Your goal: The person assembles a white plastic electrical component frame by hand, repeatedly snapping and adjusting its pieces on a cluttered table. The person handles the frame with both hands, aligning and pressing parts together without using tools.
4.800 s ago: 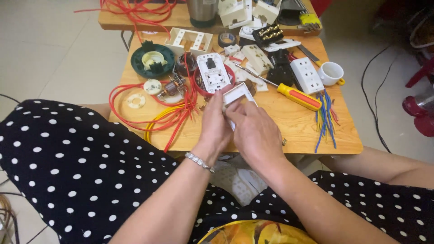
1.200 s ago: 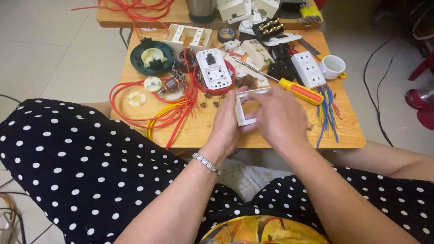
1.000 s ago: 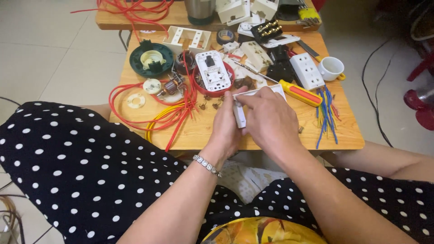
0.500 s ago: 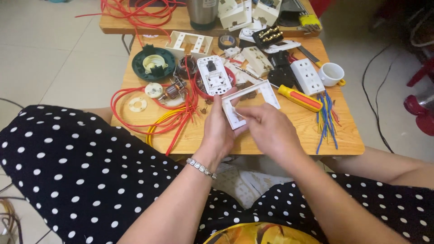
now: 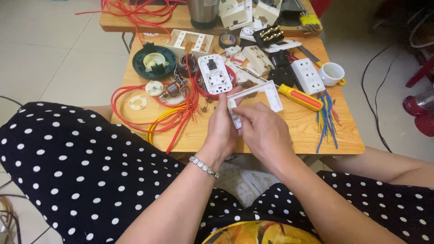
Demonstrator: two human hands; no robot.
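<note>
Both my hands hold a white rectangular plastic frame point(image 5: 260, 91), a socket faceplate, above the near middle of a small wooden table point(image 5: 294, 131). My left hand point(image 5: 222, 123) grips its left end, thumb on top. My right hand point(image 5: 264, 129) closes on the frame's lower left edge, and its back hides that part. The frame's upper bar and right end stick out beyond my fingers, tilted up to the right.
On the table lie red and yellow wires point(image 5: 169, 115), a white socket module on a red ring point(image 5: 214, 79), a yellow-handled screwdriver point(image 5: 300, 97), a white multi-socket block point(image 5: 307, 75), a white cup point(image 5: 332, 73), blue wire pieces point(image 5: 327, 115) and a green round part point(image 5: 154, 62).
Over the last seconds my hands turned the white frame around. It went from edge-on to flat and open, and it now sits tilted with its long bar toward the screwdriver.
</note>
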